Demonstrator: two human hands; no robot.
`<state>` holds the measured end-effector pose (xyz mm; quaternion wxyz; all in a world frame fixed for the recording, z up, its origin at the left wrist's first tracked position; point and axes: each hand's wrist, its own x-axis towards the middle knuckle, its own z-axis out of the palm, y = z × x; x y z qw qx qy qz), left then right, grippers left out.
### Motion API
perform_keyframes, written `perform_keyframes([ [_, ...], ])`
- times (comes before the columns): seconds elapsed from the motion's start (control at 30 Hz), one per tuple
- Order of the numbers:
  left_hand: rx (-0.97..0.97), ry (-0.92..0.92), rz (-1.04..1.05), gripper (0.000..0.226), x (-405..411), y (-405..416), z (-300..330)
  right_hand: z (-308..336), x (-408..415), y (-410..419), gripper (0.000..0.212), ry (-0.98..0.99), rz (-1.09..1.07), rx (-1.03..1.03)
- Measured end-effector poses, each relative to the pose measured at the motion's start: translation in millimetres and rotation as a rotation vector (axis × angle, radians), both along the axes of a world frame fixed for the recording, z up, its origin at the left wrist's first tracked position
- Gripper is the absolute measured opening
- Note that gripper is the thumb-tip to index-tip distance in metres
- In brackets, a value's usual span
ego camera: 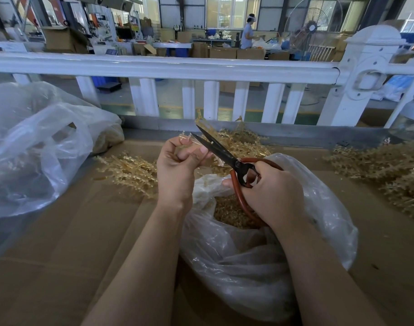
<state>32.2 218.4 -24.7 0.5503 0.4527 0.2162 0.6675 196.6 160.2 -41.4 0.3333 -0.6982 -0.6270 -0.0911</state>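
Where the cardboard sheet (pixel 60 255) stretches away to the left of both hands, a large clear plastic bag (pixel 36 149) lies slumped and crumpled, well apart from the work. Closer in, just left of the left wrist, a loose pile of amber plastic sprues (pixel 130 170) rests on the cardboard. The left hand (pixel 177 165) is raised with its fingers curled, thumb and fingertips pinching a short, pale plastic strip (pixel 186 138) whose small prongs stick up above the fingers. Immediately to the right of that pinch, the scissors (pixel 221 152) point up and to the left. Their dark blades are parted in a narrow V, and the lower blade's tip is just beside the strip; whether a blade touches it I cannot tell. The right hand (pixel 272 191) grips the scissors by their red loop handles, fingers wrapped through and around them. Below both hands an open clear bag (pixel 248 267) sits on the cardboard, holding a heap of small amber cut pieces (pixel 229 216) directly under the right hand's grip. Beyond the blades lies a second tangle of sprues (pixel 243 142), and far to the right of the right hand a third heap (pixel 389 170) spreads across the cardboard. Behind it all runs a white railing (pixel 177 67).
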Motion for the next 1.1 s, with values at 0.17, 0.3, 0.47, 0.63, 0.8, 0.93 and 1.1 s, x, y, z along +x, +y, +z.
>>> perform_keyframes([
  [0.17, -0.011, 0.0, 0.002, 0.023, 0, 0, 1, 0, -1, 1, 0.054, 0.043, 0.021, 0.008],
  [0.3, -0.015, -0.007, -0.003, 0.025, -1, 0, 1, -2, 0, 2, 0.072, 0.072, 0.027, 0.025],
  [0.47, -0.096, -0.019, -0.034, 0.026, 0, 0, 0, -4, 0, 1, 0.061, 0.185, 0.063, 0.032],
  [0.63, -0.17, 0.091, -0.096, 0.022, 3, 0, -3, -4, -1, 3, 0.052, 0.353, 0.093, 0.022],
  [0.8, -0.152, 0.204, -0.146, 0.016, 7, -3, -4, -3, -2, 5, 0.038, 0.473, 0.13, 0.04],
  [0.93, -0.165, 0.263, -0.159, 0.015, 9, -4, -4, -1, 0, 7, 0.013, 0.572, 0.138, 0.028],
  [1.1, -0.217, 0.212, -0.189, 0.008, 9, -8, 1, -2, 2, 8, 0.016, 0.588, 0.141, 0.044],
])
